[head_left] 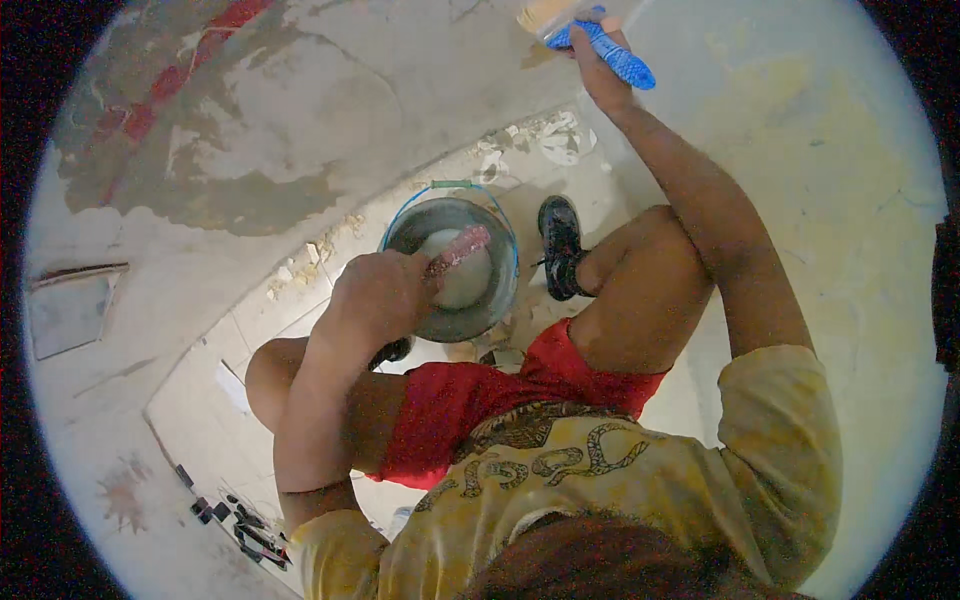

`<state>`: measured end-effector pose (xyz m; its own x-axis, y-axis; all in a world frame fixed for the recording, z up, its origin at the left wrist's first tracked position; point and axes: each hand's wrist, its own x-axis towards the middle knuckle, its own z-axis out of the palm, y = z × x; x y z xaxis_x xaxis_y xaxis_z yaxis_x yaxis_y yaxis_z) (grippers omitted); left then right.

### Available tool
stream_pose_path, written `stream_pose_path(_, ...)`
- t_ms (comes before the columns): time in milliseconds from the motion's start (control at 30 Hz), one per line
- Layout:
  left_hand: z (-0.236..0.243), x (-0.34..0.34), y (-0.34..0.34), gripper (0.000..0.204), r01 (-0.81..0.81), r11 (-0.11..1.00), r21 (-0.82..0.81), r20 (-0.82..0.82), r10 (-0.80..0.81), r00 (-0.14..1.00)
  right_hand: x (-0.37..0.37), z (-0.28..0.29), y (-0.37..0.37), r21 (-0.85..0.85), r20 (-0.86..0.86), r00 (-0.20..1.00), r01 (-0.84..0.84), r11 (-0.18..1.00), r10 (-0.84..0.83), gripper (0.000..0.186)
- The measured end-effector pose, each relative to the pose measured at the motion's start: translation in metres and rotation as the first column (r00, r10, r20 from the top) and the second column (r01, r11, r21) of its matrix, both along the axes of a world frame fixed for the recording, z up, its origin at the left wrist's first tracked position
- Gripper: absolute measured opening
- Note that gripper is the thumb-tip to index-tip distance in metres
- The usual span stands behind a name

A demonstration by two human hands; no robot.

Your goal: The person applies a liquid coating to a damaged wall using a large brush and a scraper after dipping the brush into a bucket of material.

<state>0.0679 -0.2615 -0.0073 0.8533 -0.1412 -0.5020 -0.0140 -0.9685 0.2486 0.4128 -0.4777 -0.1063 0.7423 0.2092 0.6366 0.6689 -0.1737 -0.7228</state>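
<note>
High in the view, my right hand (602,70) is closed round a wide paintbrush (625,62) with a blue patterned handle. Its pale bristles are at the wall near the corner; whether they touch it I cannot tell. Between my legs stands a dark bucket (405,232) with a thin blue wire handle and a green grip. Pale, whitish liquid (462,290) lies in it. Over the bucket's left side, my left hand (385,288) is closed on a mottled pinkish-red handle (462,248). The tool's other end is hidden by the hand, so its kind does not show.
Patchy wall (260,120) with grey areas and a red stripe rises ahead; a pale yellowish wall (830,200) is at right. Flakes and debris (312,252) lie along the wall's foot. Dark cords and plugs (245,525) are at lower left. My right shoe (560,245) stands beside the bucket.
</note>
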Motion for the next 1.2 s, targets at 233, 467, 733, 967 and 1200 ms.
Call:
stream_pose_path(233, 0.001, 0.005, 0.002, 0.029, 0.014, 1.000, 0.025, -0.062, -0.013, 0.998, 0.007, -0.019, 0.017, -0.005, -0.614, 0.789, -0.042, 0.999, 0.030, 0.022)
stream_pose_path(467, -0.004, 0.002, 0.003, 0.029, 0.011, 1.000, -0.012, 0.031, -0.011, 0.999, 0.026, -0.061, 0.055, 0.085, -0.761, 0.642, -0.045, 0.995, 0.094, 0.031)
stream_pose_path(733, -0.012, -0.010, 0.012, 0.031, -0.050, 0.998, -0.041, 0.077, 0.053, 0.996, 0.008, 0.003, 0.073, 0.097, -0.652, 0.750, -0.060, 0.993, 0.109, 0.029)
stream_pose_path(967, -0.011, -0.012, 0.010, 0.024, -0.105, 0.994, -0.013, 0.054, 0.106, 0.993, -0.034, 0.094, 0.059, 0.342, -0.280, 0.937, -0.105, 0.934, 0.208, 0.026)
stream_pose_path(1200, -0.018, -0.011, 0.005, 0.024, -0.035, 0.999, -0.024, 0.079, 0.037, 0.996, -0.062, 0.125, 0.070, 0.263, 0.242, 0.940, -0.301, 0.917, 0.239, 0.030)
